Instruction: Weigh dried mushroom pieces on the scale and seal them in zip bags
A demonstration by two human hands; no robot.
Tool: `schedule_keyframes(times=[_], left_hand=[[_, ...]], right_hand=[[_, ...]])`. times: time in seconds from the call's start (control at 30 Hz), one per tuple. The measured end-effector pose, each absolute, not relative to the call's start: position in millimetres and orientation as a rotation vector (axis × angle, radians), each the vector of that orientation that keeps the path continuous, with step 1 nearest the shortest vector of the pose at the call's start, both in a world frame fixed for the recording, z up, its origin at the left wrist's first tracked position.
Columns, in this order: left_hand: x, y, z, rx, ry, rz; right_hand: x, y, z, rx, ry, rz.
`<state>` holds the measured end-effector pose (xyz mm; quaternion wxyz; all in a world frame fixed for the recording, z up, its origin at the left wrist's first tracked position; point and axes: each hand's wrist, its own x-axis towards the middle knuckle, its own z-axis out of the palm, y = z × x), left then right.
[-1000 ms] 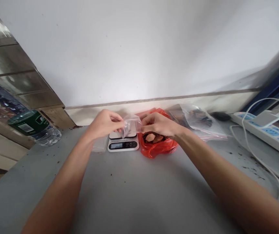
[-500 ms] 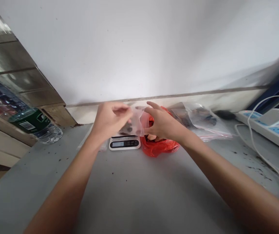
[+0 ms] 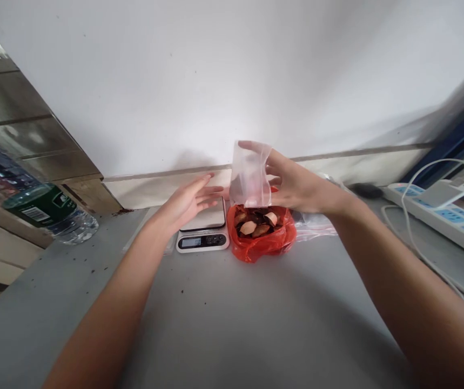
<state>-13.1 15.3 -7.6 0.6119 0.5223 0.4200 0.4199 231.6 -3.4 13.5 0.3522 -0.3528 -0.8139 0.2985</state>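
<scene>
My right hand (image 3: 292,181) holds a small translucent plastic bag (image 3: 250,175) up over a red plastic bag (image 3: 262,246); one finger stretches along its top edge. Dried brown and tan pieces (image 3: 249,228) fill the open red bag. Over a white digital scale (image 3: 203,242) hovers my left hand (image 3: 187,204), open, fingers extended towards the translucent bag. Its fingertips end near the bag, and I cannot tell whether they touch it. Part of the scale's plate is hidden beneath that hand. The digits on the display are too small to read surely.
Flat clear plastic (image 3: 169,246) lies left of the scale. Behind my right wrist are more clear bags (image 3: 316,226). A power strip (image 3: 450,213) with a white cable (image 3: 402,237) stands at right, a large water bottle (image 3: 49,208) at left. The wall (image 3: 215,81) rises close behind.
The translucent bag has moved from above the scale to over the red bag, raised by my right hand. My left hand has opened from its pinch. The scale's plate is more exposed.
</scene>
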Motion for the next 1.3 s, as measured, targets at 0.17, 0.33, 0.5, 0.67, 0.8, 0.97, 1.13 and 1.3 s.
schedule_keyframes(times=[0.17, 0.33, 0.5, 0.67, 0.8, 0.97, 1.13, 1.3], left_hand=[[-7.8, 16.7, -7.6, 1.195, 0.856, 0.852], [-7.8, 20.7, -5.2, 1.125, 0.863, 0.932], [-5.0, 28.6, -3.5, 1.218, 0.946, 1.086], [2.4, 27.1, -3.7, 1.385, 1.014, 1.173], [12.9, 23.2, -4.5, 1.483, 1.069, 1.273], [29.8, 16.4, -1.4, 1.680, 1.066, 1.269], [36.7, 3.3, 8.2, 1.961, 1.012, 1.307], [36.5, -8.4, 14.4, 2.049, 0.910, 1.407]], right_hand=[[234.3, -9.9, 20.4, -0.869, -2.007, 0.926], [253.2, -2.4, 21.2, -1.003, -2.076, 0.878], [279.9, 7.2, 20.2, -1.230, -2.215, 0.642], [298.1, 6.1, 28.9, -1.468, -2.352, 0.592], [302.4, 7.5, 29.1, -1.537, -2.319, 0.583], [299.1, 8.5, 24.9, -1.480, -2.283, 0.678], [291.0, 2.7, 26.6, -1.374, -2.295, 0.793], [283.9, -0.3, 28.6, -1.405, -2.361, 0.723]])
